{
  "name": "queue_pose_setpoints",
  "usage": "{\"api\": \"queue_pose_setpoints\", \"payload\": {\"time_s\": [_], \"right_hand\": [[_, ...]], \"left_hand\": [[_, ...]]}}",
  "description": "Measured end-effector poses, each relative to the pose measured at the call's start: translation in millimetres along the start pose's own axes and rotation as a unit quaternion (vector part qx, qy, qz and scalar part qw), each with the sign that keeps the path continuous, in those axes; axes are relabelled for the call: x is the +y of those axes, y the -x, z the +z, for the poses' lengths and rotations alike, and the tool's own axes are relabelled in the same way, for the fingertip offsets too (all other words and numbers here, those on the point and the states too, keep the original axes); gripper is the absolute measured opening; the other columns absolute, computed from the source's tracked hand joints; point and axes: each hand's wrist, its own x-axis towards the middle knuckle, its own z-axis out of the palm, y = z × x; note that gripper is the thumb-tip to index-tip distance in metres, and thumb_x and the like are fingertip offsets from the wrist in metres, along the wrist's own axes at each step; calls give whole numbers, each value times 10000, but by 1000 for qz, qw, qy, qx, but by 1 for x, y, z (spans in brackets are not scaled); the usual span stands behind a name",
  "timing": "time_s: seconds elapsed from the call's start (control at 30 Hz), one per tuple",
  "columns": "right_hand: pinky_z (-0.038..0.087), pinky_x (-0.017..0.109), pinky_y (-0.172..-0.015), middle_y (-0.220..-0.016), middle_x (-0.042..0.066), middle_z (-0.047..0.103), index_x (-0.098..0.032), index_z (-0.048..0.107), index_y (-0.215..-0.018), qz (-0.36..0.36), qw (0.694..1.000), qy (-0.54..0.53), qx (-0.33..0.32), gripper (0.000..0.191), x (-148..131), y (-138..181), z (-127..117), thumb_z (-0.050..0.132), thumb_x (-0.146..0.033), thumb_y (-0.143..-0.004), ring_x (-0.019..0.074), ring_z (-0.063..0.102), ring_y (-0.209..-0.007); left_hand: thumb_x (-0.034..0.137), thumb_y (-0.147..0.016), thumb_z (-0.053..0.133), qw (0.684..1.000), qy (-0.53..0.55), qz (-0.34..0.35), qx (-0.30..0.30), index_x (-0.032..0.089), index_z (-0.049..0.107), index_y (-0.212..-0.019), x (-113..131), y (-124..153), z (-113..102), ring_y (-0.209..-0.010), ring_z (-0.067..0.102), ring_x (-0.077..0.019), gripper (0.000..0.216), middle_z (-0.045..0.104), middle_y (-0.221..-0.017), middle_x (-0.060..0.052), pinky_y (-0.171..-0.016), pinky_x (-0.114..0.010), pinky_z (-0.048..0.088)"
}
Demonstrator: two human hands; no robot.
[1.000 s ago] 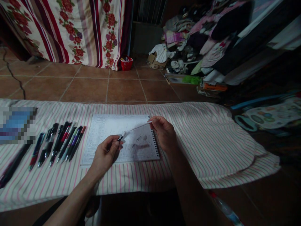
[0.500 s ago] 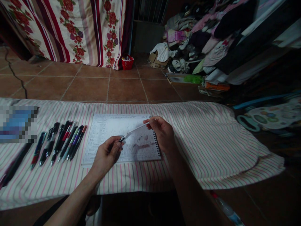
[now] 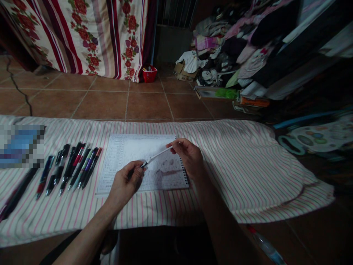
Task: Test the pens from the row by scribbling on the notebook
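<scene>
A slim white pen point(image 3: 160, 152) with a dark end is held slanting between my two hands, above a spiral-bound notebook point(image 3: 116, 154). My left hand point(image 3: 128, 179) pinches its dark lower end between thumb and fingers. At the upper end, my right hand point(image 3: 190, 156) grips the pale shaft with its fingertips, near the notebook's spiral edge. The notebook lies open-faced, with printed or written lines around a paler area. Shadows of the hands fall on the page. Left of it, several pens point(image 3: 79, 165) lie side by side on the striped cloth point(image 3: 248, 165).
A dark, long object point(image 3: 20, 193) and a blurred-out blue item point(image 3: 22, 145) lie at the cloth's left. Beyond are a tiled floor point(image 3: 104, 101), a red basket point(image 3: 149, 75), a floral curtain point(image 3: 82, 36) and piled clothes point(image 3: 228, 51). A plastic bottle point(image 3: 268, 246) lies low right.
My right hand has shifted very slightly left and down, its fingers still on the shaft. My left hand has barely moved, and the pen stays between both hands.
</scene>
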Motion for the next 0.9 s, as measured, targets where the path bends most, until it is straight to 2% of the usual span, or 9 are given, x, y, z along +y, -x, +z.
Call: {"api": "queue_pose_setpoints", "payload": {"time_s": [0.13,0.3,0.47,0.6,0.8,0.9], "right_hand": [[469,259,-661,-810,37,721,-192,631,-764,26,999,-20,-23,224,-1,1,6,643,-416,-763,121,571,-674],[461,253,-648,-811,42,729,-182,656,-757,62,996,-46,-50,215,0,5,17,668,-396,-736,114,562,-653],[443,247,-645,-853,29,728,-199,695,-791,79,994,-40,-61,206,4,8,23,687,-392,-719,125,594,-706],[439,248,-638,-789,12,718,-204,715,-789,86,993,-35,-71,193,7,9,26,703,-378,-707,126,600,-698],[500,266,-663,-902,24,737,-234,684,-965,113,978,-140,-104,303,11,11,34,724,-368,-696,136,653,-757],[517,271,-638,-900,42,735,-215,687,-921,132,974,-159,-91,277,9,13,35,701,-399,-715,146,672,-749]], "left_hand": [[432,-796,616,1000,-15,7,-2,189,620,-978,-3,1,0,-607,543,-101,304,636,-779,-21,-531,-209,410],[453,-778,627,999,24,-16,-15,175,611,-974,1,2,4,-554,526,-95,341,630,-749,-22,-479,-200,382],[448,-766,643,999,37,-7,-18,168,611,-962,4,3,8,-575,527,-95,343,619,-746,-21,-500,-199,390],[448,-767,640,999,48,-11,-22,165,603,-944,9,3,11,-570,512,-87,335,605,-729,-15,-504,-195,385],[414,-762,649,998,68,-9,-14,168,606,-928,12,0,14,-605,526,-93,300,617,-730,-17,-536,-198,401],[401,-756,656,997,78,-10,-5,166,608,-912,12,-1,15,-608,530,-92,286,628,-736,-21,-540,-197,402]]}}
